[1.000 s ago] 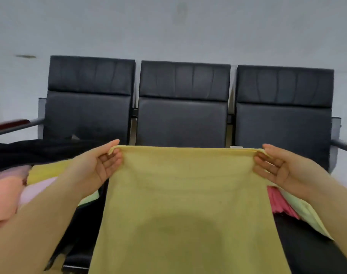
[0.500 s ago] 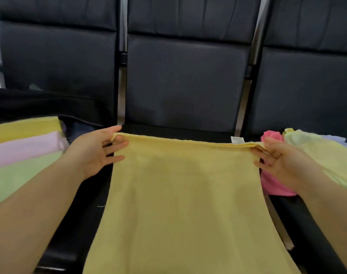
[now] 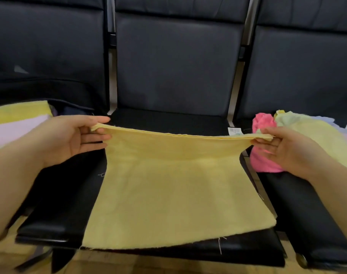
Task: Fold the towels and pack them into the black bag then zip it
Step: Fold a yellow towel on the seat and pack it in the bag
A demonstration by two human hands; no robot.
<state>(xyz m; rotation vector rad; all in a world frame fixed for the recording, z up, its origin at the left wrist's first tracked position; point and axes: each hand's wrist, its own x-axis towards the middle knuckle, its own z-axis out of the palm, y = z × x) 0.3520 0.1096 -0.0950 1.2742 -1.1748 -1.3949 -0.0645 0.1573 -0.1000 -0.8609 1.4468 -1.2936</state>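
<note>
Folding step: left hand [image 3: 69,139] and right hand [image 3: 287,149] each pinch a top corner of the yellow towel [image 3: 174,186]; next, lay it flat on the seat [image 3: 168,121] and fold again.

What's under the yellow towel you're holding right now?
The yellow towel lies over the black middle seat, its far edge pinched up by the left hand and right hand. Bare seat shows around it; whatever is directly beneath stays covered.
</note>
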